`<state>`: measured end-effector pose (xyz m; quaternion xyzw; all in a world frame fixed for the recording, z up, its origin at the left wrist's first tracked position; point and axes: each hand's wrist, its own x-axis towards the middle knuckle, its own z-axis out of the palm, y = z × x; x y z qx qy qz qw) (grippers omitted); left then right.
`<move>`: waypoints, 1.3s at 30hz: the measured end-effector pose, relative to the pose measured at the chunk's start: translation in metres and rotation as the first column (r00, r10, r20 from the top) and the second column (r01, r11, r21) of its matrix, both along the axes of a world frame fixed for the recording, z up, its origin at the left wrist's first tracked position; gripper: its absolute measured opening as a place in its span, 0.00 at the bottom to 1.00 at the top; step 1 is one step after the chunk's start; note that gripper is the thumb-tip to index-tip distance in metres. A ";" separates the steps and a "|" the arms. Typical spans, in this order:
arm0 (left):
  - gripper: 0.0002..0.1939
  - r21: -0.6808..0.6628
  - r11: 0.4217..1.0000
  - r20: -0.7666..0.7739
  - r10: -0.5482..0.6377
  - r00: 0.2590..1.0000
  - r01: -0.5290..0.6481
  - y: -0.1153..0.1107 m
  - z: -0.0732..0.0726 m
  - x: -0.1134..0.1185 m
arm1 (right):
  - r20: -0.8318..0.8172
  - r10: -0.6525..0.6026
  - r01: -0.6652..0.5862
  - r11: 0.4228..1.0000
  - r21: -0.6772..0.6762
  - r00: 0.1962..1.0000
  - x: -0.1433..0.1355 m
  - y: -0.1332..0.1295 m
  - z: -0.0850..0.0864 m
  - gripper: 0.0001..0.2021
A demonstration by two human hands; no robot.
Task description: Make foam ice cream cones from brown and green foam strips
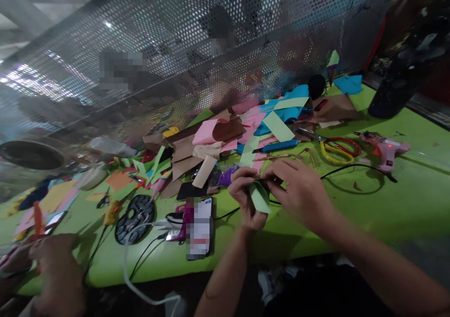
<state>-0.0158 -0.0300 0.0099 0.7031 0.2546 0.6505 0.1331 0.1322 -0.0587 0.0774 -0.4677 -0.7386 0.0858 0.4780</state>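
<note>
A small piece of pale green paper (pixel 260 197), curled or folded, is held over the near edge of the table. My left hand (pixel 245 197) wraps round it from the left, fingers curled. From the right, my right hand (pixel 297 190) pinches the top edge of the same paper; its fingertips are partly hidden behind the paper and the other hand. Just beyond my hands lie a pencil-like stick (pixel 270 157), a blue cutter-like tool (pixel 280 146) and more pale green strips (pixel 279 126). A purple wad (pixel 228 176) sits left of my left hand.
Scissors (pixel 337 151) with red and yellow handles and a pink glue gun (pixel 388 153) lie to the right, a black cable beside them. A phone (pixel 200 228) rests at left. Coloured paper scraps line the perforated metal screen (pixel 211 50). Another person's hands (pixel 52 256) work at far left.
</note>
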 end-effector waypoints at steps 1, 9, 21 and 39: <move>0.20 0.010 1.000 -0.005 0.001 1.000 -0.001 0.001 0.000 0.000 | -0.010 0.011 -0.012 0.999 -0.031 1.000 0.001 0.001 0.000 0.06; 0.20 0.105 0.994 -0.138 0.005 0.990 0.010 0.003 0.007 -0.004 | 0.041 0.052 -0.049 0.996 -0.073 0.998 0.007 0.005 0.004 0.06; 0.22 0.074 0.997 -0.250 0.000 0.968 0.019 0.004 0.001 -0.008 | 0.194 -0.025 0.036 0.998 -0.051 0.981 0.006 0.008 0.002 0.07; 0.26 -0.029 0.998 -0.252 -0.067 0.965 0.062 0.004 0.000 -0.005 | 0.196 0.102 -0.062 0.978 -0.200 0.975 0.016 0.016 0.004 0.07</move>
